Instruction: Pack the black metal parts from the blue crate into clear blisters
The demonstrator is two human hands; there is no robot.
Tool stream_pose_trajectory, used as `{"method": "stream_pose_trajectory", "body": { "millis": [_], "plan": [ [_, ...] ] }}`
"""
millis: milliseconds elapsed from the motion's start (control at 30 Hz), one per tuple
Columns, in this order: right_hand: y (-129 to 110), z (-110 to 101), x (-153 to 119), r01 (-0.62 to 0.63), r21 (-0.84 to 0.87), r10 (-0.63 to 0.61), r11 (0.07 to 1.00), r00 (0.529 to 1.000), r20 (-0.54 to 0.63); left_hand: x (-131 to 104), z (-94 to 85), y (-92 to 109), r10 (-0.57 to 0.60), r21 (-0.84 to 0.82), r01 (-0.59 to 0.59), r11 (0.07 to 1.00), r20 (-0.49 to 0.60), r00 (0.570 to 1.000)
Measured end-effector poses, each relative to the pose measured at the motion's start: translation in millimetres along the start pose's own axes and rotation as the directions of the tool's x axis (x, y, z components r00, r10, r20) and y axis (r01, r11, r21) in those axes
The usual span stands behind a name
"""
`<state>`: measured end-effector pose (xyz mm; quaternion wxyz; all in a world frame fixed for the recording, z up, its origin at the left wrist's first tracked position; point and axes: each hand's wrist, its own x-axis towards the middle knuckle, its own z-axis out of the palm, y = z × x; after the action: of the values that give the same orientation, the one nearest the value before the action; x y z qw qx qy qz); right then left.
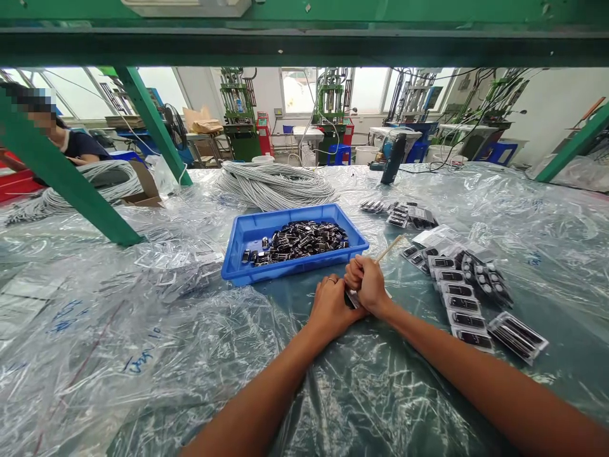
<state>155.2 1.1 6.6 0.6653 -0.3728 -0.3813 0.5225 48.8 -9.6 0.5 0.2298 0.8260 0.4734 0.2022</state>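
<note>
One thin stick [391,246] is clenched in the fingers of the right hand [367,282], just beside the left hand [329,306], by whose fingers a partly hidden dark piece [351,300] is grasped at the desk [214,368]. Dark parts [309,238] are heaped in the blue tray [295,264] ahead; packets [461,303] are laid out rightward.

Thin stick [391,246]: pale tan, straight, gripped in the right hand [368,284]; its exposed end slants away from the body and to the right, the remainder hidden by the fingers. Small piece [351,301]: black with a pale edge, held in the left hand [330,304] just below the right; mostly covered, so its full outline and tilt cannot be determined.
</note>
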Motion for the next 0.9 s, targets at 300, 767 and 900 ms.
{"method": "stream_pose_trajectory", "body": {
  "millis": [300, 767, 900],
  "plan": [
    [-40, -20, 0, -0.227, 0.002, 0.222, 0.974, 0.955, 0.195, -9, -7.1, 0, 0.02, 0.099, -0.025, 0.995, 0.054, 0.998],
    [-7, -4, 7, 0.028, 0.016, -0.028, 0.999, 0.999, 0.028, -3, -3.5, -3, 0.101, 0.057, -0.102, 0.993, 0.033, 0.994],
    [-5, -2, 3, -0.028, 0.017, 0.027, 0.999, 0.998, 0.055, -3, -4.8, -3, 0.1, 0.056, -0.101, 0.993, 0.014, 0.995]
  ]
}}
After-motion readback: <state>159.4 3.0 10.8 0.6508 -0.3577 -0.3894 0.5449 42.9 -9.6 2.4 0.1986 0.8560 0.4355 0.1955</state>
